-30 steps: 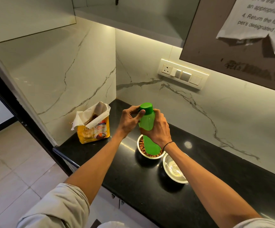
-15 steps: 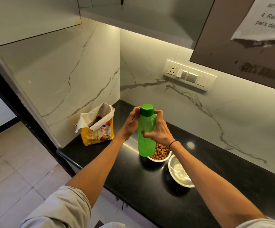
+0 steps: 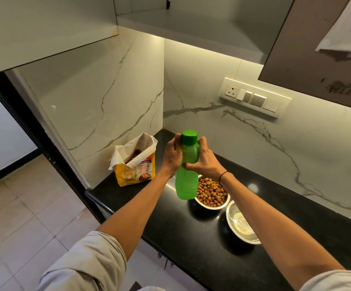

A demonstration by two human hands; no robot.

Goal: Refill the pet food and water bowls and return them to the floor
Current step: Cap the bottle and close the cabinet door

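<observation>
I hold a green water bottle (image 3: 187,175) upright above the black counter (image 3: 170,227), its green cap on. My left hand (image 3: 173,155) wraps the neck just under the cap from the left. My right hand (image 3: 204,159) grips the bottle's upper body from the right. Just right of the bottle stands a steel bowl (image 3: 212,194) full of brown kibble. A second steel bowl (image 3: 241,225) sits nearer, beside my right forearm, with a shiny pale inside; I cannot tell whether it holds water.
An open yellow pet food bag (image 3: 135,164) stands at the counter's left end by the marble wall. A switch panel (image 3: 254,97) is on the back wall. Cabinets hang overhead, one with a paper sheet (image 3: 346,32). Tiled floor (image 3: 23,217) lies left of the counter edge.
The bottle has shifted left off the kibble bowl, which now shows fully. My left hand has closed around the neck below the cap. The view has tilted slightly.
</observation>
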